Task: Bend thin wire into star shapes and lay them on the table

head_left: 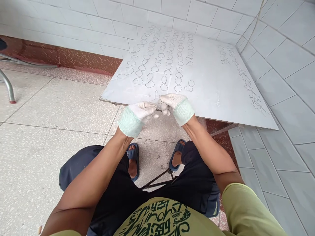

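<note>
Wall [285,59] w/ cable [257,18]; prob. chair leg [10,87]

Bent wire [157,92]: lower part hidden where the left hand [137,113] and right hand [175,103] pinch it; ends not visible, strand too thin to trace whole. Wire loops [190,42] toward the far edge of the desk [209,82] too small and faint to count; star-shaped wires [256,103] along its right side overlap, single pieces not separable. Metal leg [11,91] cut by left edge, shirt [157,218] by bottom edge; slippers [134,153] partly covered by trousers [118,193], black frame [169,170] largely hidden beneath the thighs.
</note>
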`<move>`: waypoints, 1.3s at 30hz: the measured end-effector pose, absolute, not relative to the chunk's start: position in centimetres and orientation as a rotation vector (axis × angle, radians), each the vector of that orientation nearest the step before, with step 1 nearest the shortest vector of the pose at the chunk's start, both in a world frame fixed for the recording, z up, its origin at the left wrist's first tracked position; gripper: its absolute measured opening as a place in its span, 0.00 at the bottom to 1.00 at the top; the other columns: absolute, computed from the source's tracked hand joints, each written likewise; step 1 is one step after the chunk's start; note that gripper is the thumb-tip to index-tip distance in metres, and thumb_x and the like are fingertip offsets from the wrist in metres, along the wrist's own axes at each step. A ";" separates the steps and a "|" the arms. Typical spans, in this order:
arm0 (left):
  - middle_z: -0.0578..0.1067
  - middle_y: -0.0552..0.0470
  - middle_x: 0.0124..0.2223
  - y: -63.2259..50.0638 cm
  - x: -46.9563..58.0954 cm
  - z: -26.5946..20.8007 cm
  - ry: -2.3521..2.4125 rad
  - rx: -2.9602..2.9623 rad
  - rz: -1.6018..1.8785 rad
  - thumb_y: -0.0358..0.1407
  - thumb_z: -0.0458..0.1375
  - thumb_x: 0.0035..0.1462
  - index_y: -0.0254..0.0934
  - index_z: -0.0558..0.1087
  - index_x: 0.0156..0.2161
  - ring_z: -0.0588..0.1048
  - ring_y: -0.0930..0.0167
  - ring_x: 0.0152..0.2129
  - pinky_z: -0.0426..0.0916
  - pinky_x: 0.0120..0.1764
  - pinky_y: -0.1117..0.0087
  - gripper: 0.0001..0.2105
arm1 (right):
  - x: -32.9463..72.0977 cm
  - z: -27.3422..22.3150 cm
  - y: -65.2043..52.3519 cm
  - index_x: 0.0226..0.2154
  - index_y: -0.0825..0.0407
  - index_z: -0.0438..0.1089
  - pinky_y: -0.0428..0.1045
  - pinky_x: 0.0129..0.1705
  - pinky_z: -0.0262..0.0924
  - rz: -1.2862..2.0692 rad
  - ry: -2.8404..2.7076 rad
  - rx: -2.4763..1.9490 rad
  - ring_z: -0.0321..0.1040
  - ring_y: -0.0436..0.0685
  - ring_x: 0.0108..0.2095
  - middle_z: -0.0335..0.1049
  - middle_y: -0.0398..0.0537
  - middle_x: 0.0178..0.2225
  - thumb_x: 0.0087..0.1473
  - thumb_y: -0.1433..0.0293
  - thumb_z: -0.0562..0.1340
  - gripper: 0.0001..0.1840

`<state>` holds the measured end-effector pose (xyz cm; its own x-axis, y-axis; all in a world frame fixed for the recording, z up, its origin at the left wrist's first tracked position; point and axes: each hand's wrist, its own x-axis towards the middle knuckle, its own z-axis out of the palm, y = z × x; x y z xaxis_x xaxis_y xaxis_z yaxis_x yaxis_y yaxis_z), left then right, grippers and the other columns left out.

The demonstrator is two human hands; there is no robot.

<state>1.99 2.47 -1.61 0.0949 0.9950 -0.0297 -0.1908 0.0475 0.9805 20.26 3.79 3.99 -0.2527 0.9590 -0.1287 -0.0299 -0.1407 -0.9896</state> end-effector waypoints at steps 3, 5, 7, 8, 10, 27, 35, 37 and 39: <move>0.60 0.61 0.22 2.5 2.3 -1.9 0.905 1.040 1.131 0.51 0.83 0.41 0.42 0.70 0.22 0.58 0.77 0.20 0.74 0.33 0.65 0.27 | 20.5 4.0 3.7 0.28 0.49 0.75 0.47 0.28 0.60 1.532 -1.316 -1.096 0.65 0.49 0.22 0.73 0.38 0.21 0.71 0.66 0.69 0.17; 0.64 0.59 0.22 2.5 2.2 -1.9 0.922 1.047 1.122 0.53 0.84 0.40 0.42 0.72 0.24 0.64 0.74 0.22 0.74 0.33 0.65 0.27 | 20.6 4.0 3.7 0.28 0.49 0.74 0.47 0.28 0.61 1.518 -1.354 -1.102 0.65 0.49 0.22 0.72 0.38 0.21 0.72 0.66 0.69 0.18; 0.66 0.57 0.23 2.6 1.9 -1.8 0.951 1.069 1.122 0.54 0.83 0.42 0.42 0.72 0.24 0.69 0.72 0.24 0.74 0.33 0.66 0.26 | 20.8 4.1 4.0 0.29 0.49 0.75 0.47 0.29 0.61 1.513 -1.398 -1.113 0.65 0.49 0.22 0.72 0.38 0.21 0.73 0.63 0.68 0.18; 0.66 0.56 0.23 2.5 1.8 -1.7 0.970 1.076 1.130 0.53 0.83 0.42 0.42 0.72 0.24 0.71 0.71 0.24 0.72 0.31 0.67 0.26 | 20.9 4.2 4.2 0.30 0.49 0.76 0.47 0.29 0.62 1.510 -1.425 -1.124 0.66 0.49 0.22 0.72 0.37 0.21 0.73 0.62 0.68 0.18; 0.66 0.56 0.23 2.5 1.6 -1.4 1.030 1.079 1.127 0.53 0.82 0.42 0.41 0.75 0.25 0.73 0.70 0.24 0.67 0.26 0.69 0.24 | 21.4 4.4 4.5 0.31 0.49 0.76 0.48 0.30 0.62 1.485 -1.522 -1.168 0.66 0.50 0.23 0.72 0.38 0.22 0.72 0.60 0.69 0.17; 0.80 0.49 0.27 1.4 0.8 0.1 1.152 1.180 1.086 0.51 0.78 0.48 0.37 0.79 0.29 0.74 0.72 0.24 0.65 0.25 0.71 0.20 | 22.4 4.5 4.5 0.51 0.50 0.87 0.56 0.43 0.54 -0.003 -2.793 -0.997 0.68 0.60 0.37 0.77 0.50 0.36 0.83 0.67 0.53 0.24; 0.75 0.53 0.22 3.2 0.3 -1.3 0.831 1.082 0.998 0.43 0.82 0.39 0.35 0.81 0.32 0.72 0.74 0.20 0.64 0.22 0.75 0.20 | 22.6 4.0 5.1 0.42 0.51 0.84 0.54 0.44 0.56 0.155 -2.902 -0.807 0.66 0.56 0.37 0.79 0.47 0.38 0.82 0.68 0.54 0.23; 0.72 0.54 0.21 3.5 0.3 -1.6 0.790 1.093 0.981 0.47 0.84 0.40 0.36 0.78 0.27 0.73 0.74 0.19 0.66 0.23 0.76 0.22 | 22.6 4.2 5.0 0.39 0.50 0.83 0.53 0.44 0.57 0.257 -2.870 -0.785 0.66 0.55 0.36 0.78 0.46 0.36 0.82 0.68 0.54 0.24; 0.71 0.54 0.20 3.4 0.2 -1.8 0.793 1.099 1.003 0.50 0.85 0.41 0.36 0.76 0.26 0.75 0.73 0.20 0.68 0.24 0.76 0.25 | 22.6 4.4 4.7 0.37 0.49 0.82 0.54 0.45 0.57 0.278 -2.840 -0.819 0.66 0.56 0.35 0.78 0.46 0.35 0.82 0.67 0.54 0.25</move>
<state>0.24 3.41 -1.77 0.3589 0.9327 -0.0353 -0.2492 0.1322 0.9594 22.58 4.74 4.39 -0.8340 0.5401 0.1127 0.5080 0.8314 -0.2252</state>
